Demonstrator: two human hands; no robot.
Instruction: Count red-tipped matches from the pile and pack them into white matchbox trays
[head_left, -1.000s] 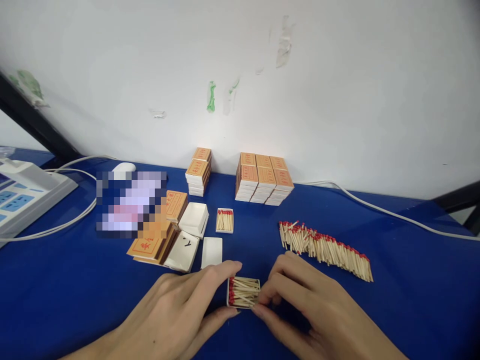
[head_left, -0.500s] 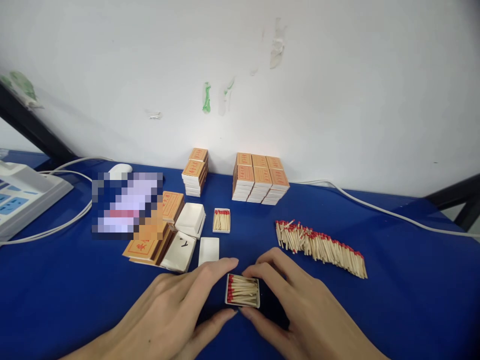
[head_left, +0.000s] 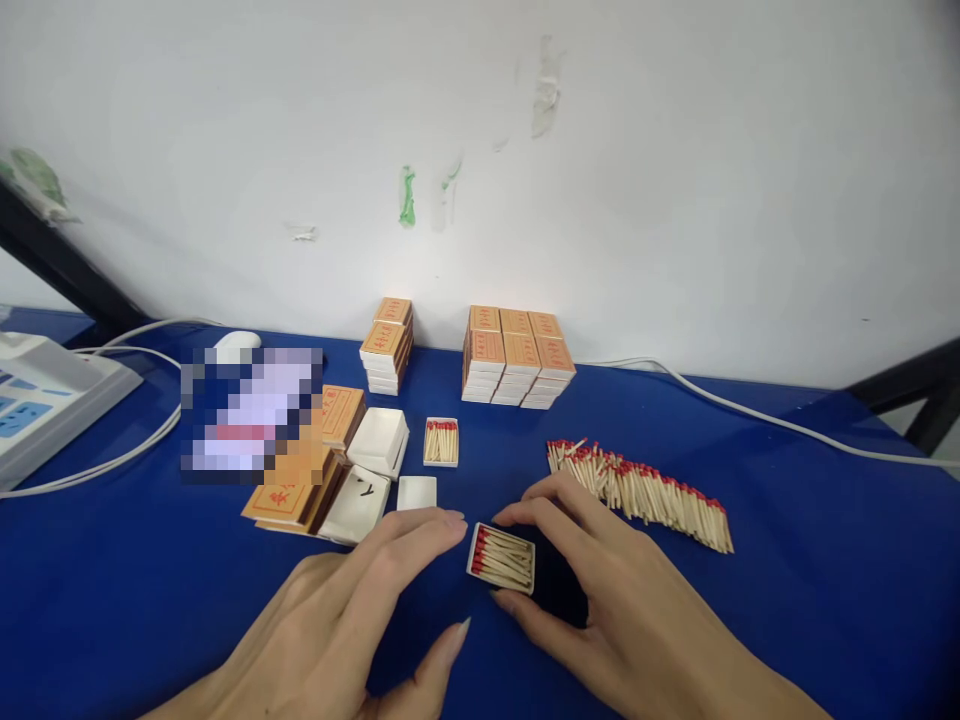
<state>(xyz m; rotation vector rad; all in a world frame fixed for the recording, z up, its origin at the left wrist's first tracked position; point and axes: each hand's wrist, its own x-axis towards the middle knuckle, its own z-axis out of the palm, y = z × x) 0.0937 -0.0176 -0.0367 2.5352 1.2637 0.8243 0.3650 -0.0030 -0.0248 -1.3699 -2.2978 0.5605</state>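
Note:
A small white matchbox tray full of red-tipped matches is gripped between the thumb and fingers of my right hand, slightly turned. To its left, my left hand is open, thumb and fingers apart, not touching the tray. Beyond the left fingertips lies an empty white tray. Further back sits another filled tray, its match heads facing the wall. A long row of loose matches spreads on the blue table past my right hand.
Stacked matchboxes and a smaller stack stand by the wall. On the left are empty trays, orange matchbox sleeves, a blurred-out patch, a white mouse, a power strip and cables.
The filled tray has shifted right and away from me, tilting round slightly, with my right hand. My left hand has come away from it, its thumb spreading from the fingers.

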